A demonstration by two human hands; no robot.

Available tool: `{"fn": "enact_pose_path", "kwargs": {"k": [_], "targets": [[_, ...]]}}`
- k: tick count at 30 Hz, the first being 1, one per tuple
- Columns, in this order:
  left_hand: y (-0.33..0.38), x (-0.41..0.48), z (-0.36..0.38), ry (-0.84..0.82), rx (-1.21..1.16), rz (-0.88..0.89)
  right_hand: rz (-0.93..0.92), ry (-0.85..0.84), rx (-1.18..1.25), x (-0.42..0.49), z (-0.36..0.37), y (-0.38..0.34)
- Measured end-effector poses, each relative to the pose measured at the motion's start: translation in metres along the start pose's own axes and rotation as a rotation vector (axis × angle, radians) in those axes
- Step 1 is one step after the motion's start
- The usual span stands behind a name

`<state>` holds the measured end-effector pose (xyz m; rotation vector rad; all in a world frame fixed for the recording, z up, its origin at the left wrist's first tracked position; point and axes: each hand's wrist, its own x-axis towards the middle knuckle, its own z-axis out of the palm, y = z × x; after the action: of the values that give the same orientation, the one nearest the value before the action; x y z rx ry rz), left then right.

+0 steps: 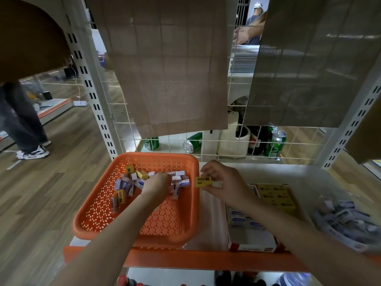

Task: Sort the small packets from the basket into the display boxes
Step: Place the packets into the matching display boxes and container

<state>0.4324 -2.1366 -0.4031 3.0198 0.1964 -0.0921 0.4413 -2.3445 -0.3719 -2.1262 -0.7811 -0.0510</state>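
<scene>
We reach our left hand [157,183] into the orange basket [156,156]. Its fingertips are buried among the white-and-blue and yellow packets [132,183], so we cannot tell whether that grip holds anything. Our right hand [224,182] hovers just right of the basket's rim, its grip pinching a yellow packet [203,181] between thumb and fingers (we read "2B" on it; the smaller print is too fine). The display boxes [253,247] sit under that forearm on the shelf [206,259].
</scene>
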Motion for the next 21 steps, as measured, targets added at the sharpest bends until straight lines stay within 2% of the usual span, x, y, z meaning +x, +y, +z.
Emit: {"fn": "enact_pose_path", "kwargs": {"k": [11, 21], "targets": [[-0.001, -0.013, -0.007, 0.072, -0.057, 0.078, -0.084, -0.023, -0.048, -0.004, 0.001, 0.003], [0.024, -0.049, -0.046, 0.258, -0.159, 0.231, 0.006, -0.103, -0.188, -0.029, -0.030, 0.003]]}}
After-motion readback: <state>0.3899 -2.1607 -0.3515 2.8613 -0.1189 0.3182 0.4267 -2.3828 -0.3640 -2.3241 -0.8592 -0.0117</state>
